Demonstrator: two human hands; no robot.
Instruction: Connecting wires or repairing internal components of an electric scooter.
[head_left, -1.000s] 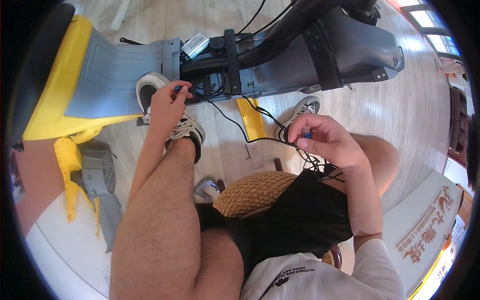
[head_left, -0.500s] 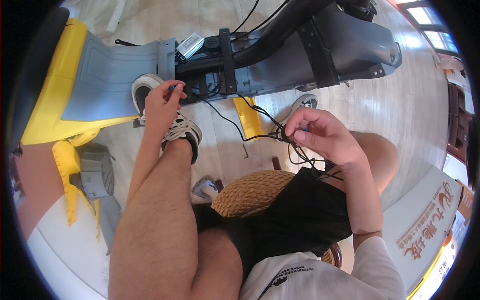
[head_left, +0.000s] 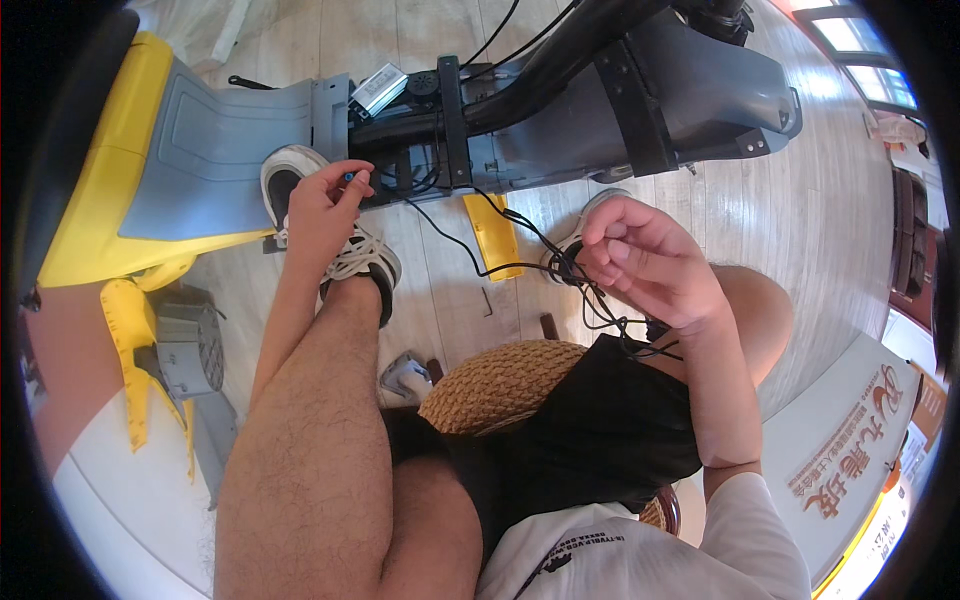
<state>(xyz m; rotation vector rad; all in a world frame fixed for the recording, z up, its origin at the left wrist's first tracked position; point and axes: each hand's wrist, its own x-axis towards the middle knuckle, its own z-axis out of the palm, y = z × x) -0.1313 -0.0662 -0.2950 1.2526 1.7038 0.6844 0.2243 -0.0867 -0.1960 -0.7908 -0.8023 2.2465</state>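
My left hand (head_left: pixel 325 205) is pinched around a small cable connector (head_left: pixel 349 177) with a blue end, beside the grey scooter-like body (head_left: pixel 540 150). Thin black cables (head_left: pixel 562 268) run out of that body, bunch together and loop down toward my lap. Over this bunch is my right hand (head_left: pixel 650 260), its fingers curled and thumb drawn in against them. The cables pass under and behind its fingertips; what lies between them is hidden.
A silver box (head_left: pixel 380 90) sits in the body's open frame, left of a black strap. A yellow panel (head_left: pixel 492 238) and a hex key (head_left: pixel 488 302) are on the wooden floor. Below is a woven stool (head_left: pixel 500 385). Yellow and grey parts (head_left: pixel 190 350) lie at the left.
My right hand has shifted slightly right and turned, and the blue piece seen by its thumb is now out of sight. The left hand keeps nearly the same place and pinch.
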